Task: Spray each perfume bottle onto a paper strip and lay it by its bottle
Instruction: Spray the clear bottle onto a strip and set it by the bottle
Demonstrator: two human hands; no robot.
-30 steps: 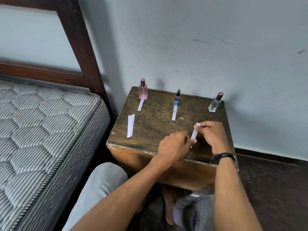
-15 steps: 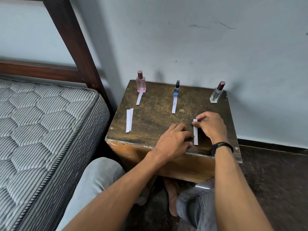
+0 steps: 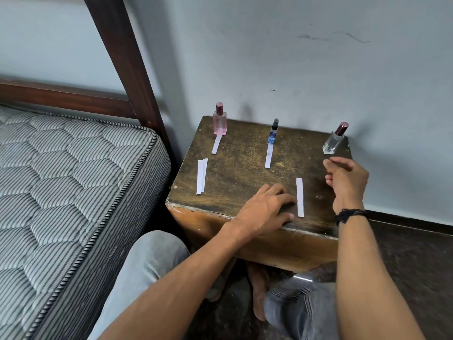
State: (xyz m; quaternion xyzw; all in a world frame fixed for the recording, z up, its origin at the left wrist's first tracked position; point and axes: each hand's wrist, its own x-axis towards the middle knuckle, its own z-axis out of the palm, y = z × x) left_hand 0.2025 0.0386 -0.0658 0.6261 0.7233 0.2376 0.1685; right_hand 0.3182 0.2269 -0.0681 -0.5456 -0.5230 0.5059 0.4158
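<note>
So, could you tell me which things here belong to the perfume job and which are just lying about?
Job: pink perfume bottle, blue spray bottle, clear perfume bottle, pink bottle's strip, blue bottle's strip, loose strip, spare strips.
Lying about: striped mattress, bed frame, wristband.

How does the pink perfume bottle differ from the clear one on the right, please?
The pink bottle has rosy glass; the clear bottle is colourless. The pink bottle has a paper strip lying right before it; the clear bottle has none by it. The right hand hovers near the clear bottle, far from the pink one. Both wear dark red caps.
</note>
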